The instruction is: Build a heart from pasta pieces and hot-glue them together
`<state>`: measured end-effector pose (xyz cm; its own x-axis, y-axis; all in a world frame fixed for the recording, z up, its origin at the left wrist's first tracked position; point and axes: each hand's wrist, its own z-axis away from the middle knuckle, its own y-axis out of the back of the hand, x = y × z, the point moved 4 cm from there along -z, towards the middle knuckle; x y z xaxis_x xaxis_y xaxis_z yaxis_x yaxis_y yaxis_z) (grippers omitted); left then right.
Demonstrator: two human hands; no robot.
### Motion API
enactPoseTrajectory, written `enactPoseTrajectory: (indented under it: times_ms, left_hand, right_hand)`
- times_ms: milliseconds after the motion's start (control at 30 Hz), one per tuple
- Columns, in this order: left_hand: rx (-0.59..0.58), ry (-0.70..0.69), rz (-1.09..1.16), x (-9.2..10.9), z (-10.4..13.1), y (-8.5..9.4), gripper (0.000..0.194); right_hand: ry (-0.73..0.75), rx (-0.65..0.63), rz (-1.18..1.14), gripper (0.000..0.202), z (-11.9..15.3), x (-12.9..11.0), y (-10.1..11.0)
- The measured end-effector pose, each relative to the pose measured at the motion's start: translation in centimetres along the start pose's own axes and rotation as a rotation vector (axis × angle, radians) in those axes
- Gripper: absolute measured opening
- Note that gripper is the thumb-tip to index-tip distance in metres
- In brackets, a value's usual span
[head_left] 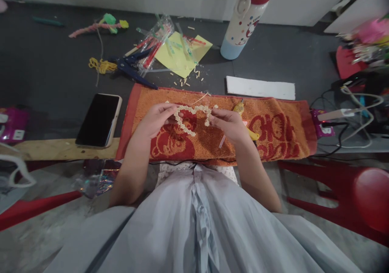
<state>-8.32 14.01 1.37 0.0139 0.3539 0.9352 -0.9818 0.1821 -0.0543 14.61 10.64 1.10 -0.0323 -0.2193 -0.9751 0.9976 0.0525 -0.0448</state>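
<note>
A pale grey garment is seen closest. Over an orange towel, a pale heart-shaped outline, gapped at lower right, is held: its left edge is pinched by the left hand, its right edge by the right hand's fingertips. Beyond, a bottle is stood upright.

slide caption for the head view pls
Left hand and right hand hold an unclosed heart outline of small pale pieces over an orange towel.

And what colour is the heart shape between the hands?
The heart shape is pale cream all over; it shows best in the head view, the only one here.
</note>
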Motion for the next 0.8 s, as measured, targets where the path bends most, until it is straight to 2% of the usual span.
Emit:
enactPoseTrajectory:
  times_ms: [133,267,367,500,667,800]
  left_hand:
    - [0.032,0.019,-0.028,-0.2,0.2,0.1,0.029]
    - [0.018,0.024,-0.095,-0.6,0.4,0.3,0.025]
    - [0.015,0.009,-0.148,-0.7,0.6,0.4,0.021]
    - [0.060,0.012,-0.221,-1.2,0.7,0.7,0.018]
    - [0.081,-0.059,-0.381,-2.1,0.3,1.1,0.015]
    - [0.131,-0.127,-0.589,-2.0,0.4,1.1,0.014]
  right_hand:
    - [-0.045,-0.031,0.014,0.034,0.2,0.5,-0.2]
    - [-0.085,0.005,0.019,0.045,0.3,1.6,-0.2]
    - [-0.087,0.016,0.027,0.051,0.4,2.4,-0.4]
    - [-0.061,0.016,0.077,0.049,0.4,3.1,-0.5]
    - [-0.014,0.030,0.297,0.039,0.4,3.4,-0.4]
    - [0.060,0.059,0.512,0.033,0.7,2.4,-0.6]
